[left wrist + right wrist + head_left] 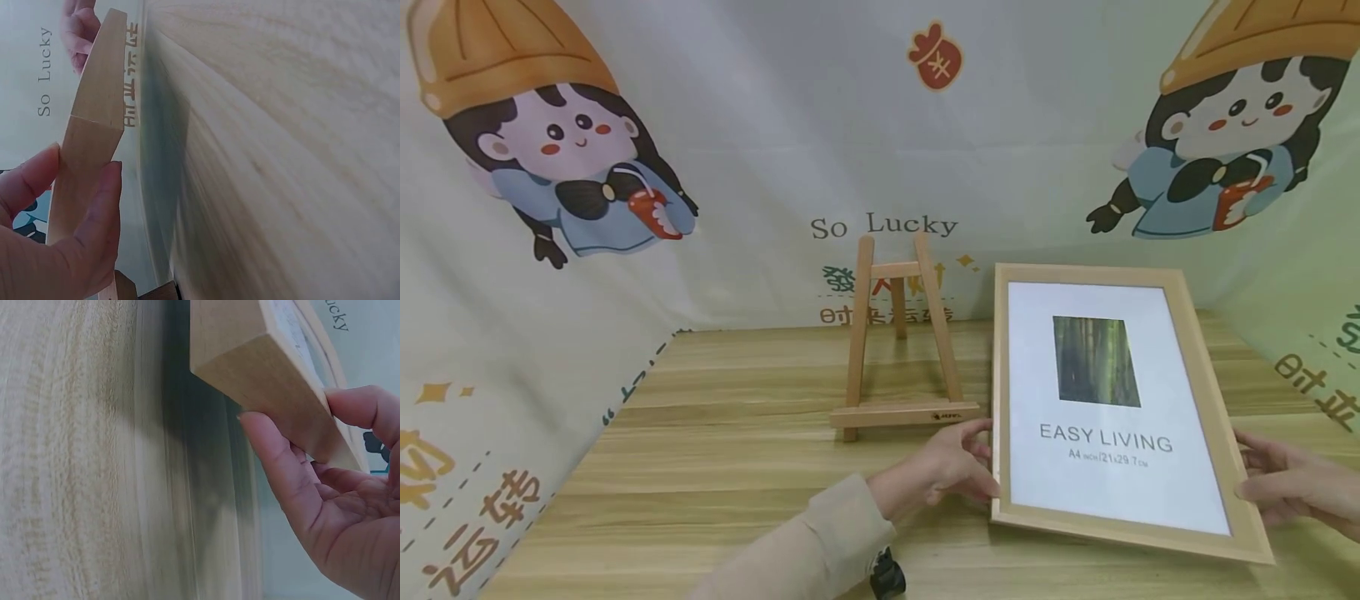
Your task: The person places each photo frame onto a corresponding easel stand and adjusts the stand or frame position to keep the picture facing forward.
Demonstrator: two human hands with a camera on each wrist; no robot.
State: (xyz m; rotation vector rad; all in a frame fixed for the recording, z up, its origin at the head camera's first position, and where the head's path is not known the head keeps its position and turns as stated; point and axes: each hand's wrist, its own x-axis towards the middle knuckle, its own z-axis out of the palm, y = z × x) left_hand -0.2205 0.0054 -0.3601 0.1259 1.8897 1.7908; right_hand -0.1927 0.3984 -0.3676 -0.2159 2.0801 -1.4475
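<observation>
A light-wood picture frame (pixel 1195 400) with a white insert reading "EASY LIVING" and a small forest picture is held between both hands, face up and tilted, its lower edge off the tabletop. My left hand (pixel 951 467) grips its left side near the bottom corner; the left wrist view shows the thumb and fingers on either side of the wooden edge (pixel 94 137). On the opposite side, my right hand (pixel 1292 483) pinches the frame edge (pixel 281 394) between thumb and fingers. Left of the frame stands a small wooden easel (pixel 902 412), upright, with a ledge across its front.
The wood-grain table (pixel 715 450) runs back to a white cloth backdrop (pixel 790 158) printed with cartoon figures and lettering. Cloth also hangs along both sides. A small black object (pixel 887 577) shows beneath the left sleeve at the near edge.
</observation>
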